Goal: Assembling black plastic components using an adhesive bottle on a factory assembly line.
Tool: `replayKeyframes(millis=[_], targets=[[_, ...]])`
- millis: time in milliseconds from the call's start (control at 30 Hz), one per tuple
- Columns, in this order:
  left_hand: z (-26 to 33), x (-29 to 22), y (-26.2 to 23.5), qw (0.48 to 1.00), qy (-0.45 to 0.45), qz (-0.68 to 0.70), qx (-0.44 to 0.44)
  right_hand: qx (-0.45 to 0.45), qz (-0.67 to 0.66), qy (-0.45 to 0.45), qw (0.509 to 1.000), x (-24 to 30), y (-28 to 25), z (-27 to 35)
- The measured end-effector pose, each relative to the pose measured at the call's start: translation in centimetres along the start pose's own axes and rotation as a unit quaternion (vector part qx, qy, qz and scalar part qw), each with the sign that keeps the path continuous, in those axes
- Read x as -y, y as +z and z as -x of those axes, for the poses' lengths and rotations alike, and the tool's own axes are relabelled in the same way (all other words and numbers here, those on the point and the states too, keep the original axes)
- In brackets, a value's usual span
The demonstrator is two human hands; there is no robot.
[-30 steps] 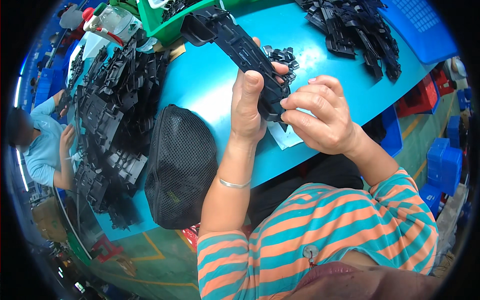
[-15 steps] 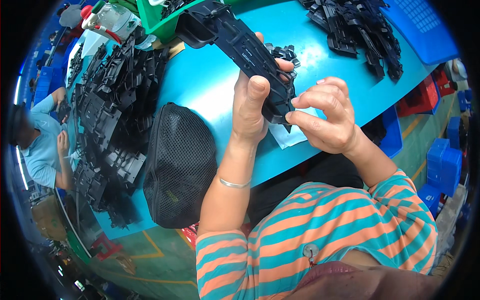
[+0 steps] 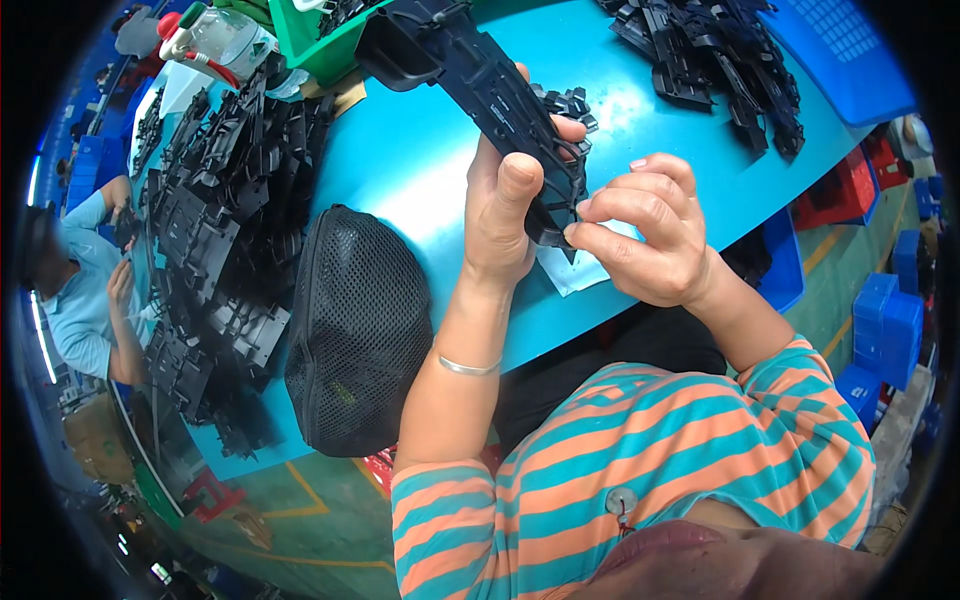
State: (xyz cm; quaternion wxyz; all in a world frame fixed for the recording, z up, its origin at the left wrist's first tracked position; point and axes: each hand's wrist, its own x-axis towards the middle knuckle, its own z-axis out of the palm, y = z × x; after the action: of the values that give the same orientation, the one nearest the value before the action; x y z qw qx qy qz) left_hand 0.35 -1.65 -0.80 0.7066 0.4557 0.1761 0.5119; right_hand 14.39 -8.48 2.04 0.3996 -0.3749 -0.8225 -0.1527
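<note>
One long black part (image 3: pixel 485 88) held up to the right of the mesh bag (image 3: pixel 360 330)

Raised over the table (image 3: pixel 400 170), the long black part slants up beyond the mesh bag. The left hand (image 3: pixel 497 225) is wrapped around its lower half, thumb on one side. The right hand (image 3: pixel 652 228), farther right of the mesh bag, is curled, thumb and forefinger slightly parted at the lower end; I cannot tell whether they pinch it.

The held part (image 3: pixel 490 95) was black, like the mesh-patterned bag (image 3: pixel 360 340) at left. The tabletop (image 3: pixel 545 45) was turquoise, the far crate (image 3: pixel 332 58) green, the far-right basket (image 3: pixel 850 70) blue. The shirt (image 3: pixel 650 430) was striped orange and teal.
</note>
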Motion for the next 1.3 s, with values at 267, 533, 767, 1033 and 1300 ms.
replayKeyframes(millis=[267, 533, 767, 1033, 1300], targets=[[0.0, -0.6, -0.6, 1.000, 0.018, -0.002, 0.003, -0.007, -0.205, 0.143, 0.968, 0.4, -2.7, -0.6], [0.1, -1.2, -1.0, 0.998, 0.002, 0.063, -0.020, -0.108, -0.793, 0.393, 0.453, 8.1, -8.5, -7.3], [-0.4, -1.6, 1.1, 0.998, 0.019, 0.061, -0.026, -0.132, -0.833, 0.289, 0.454, 5.4, -3.0, -11.5], [-0.4, -1.5, -0.4, 0.994, 0.013, 0.100, -0.044, -0.056, -0.869, 0.130, 0.475, -2.7, -6.5, -4.2], [-0.2, -1.9, -1.6, 0.990, 0.009, 0.118, -0.080, 0.226, -0.101, 0.220, 0.944, -12.6, 4.4, -0.1]])
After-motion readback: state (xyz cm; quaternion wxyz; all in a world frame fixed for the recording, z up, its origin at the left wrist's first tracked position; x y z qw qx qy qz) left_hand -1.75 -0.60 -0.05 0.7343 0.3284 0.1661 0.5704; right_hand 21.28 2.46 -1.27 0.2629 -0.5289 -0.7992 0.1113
